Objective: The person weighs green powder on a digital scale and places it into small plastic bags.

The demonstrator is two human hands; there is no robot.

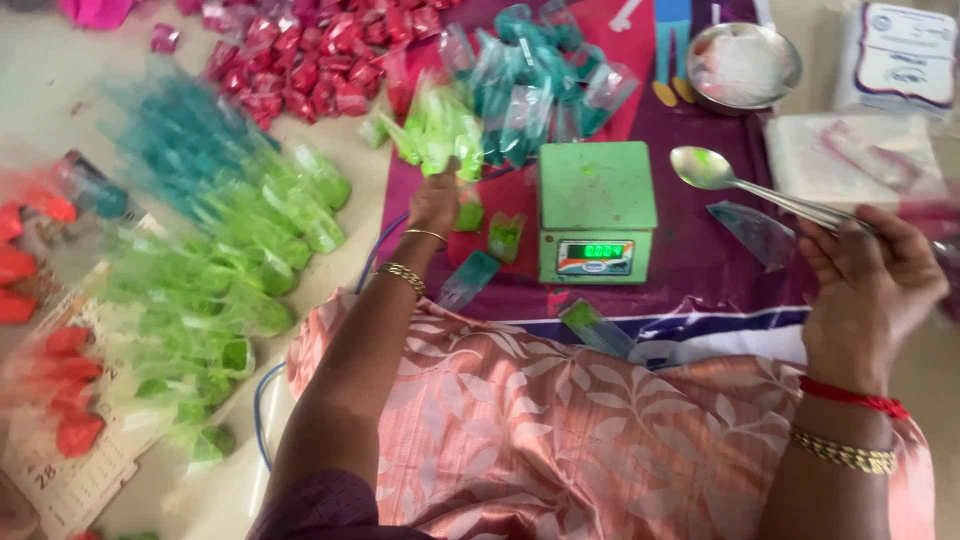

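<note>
Left hand point(437, 200) pinching green packets point(440, 135) beside scale point(596, 210); right hand point(870, 290) gripping spoon point(745, 183) over bare cloth point(700, 260).

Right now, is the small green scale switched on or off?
On. The green scale has a lit display on its front showing digits, and nothing lies on its top plate.

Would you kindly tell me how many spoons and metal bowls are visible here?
2: one spoon, held in the right hand to the right of the green scale, and one metal bowl behind it at the top. Others may lie hidden under packets.
</note>
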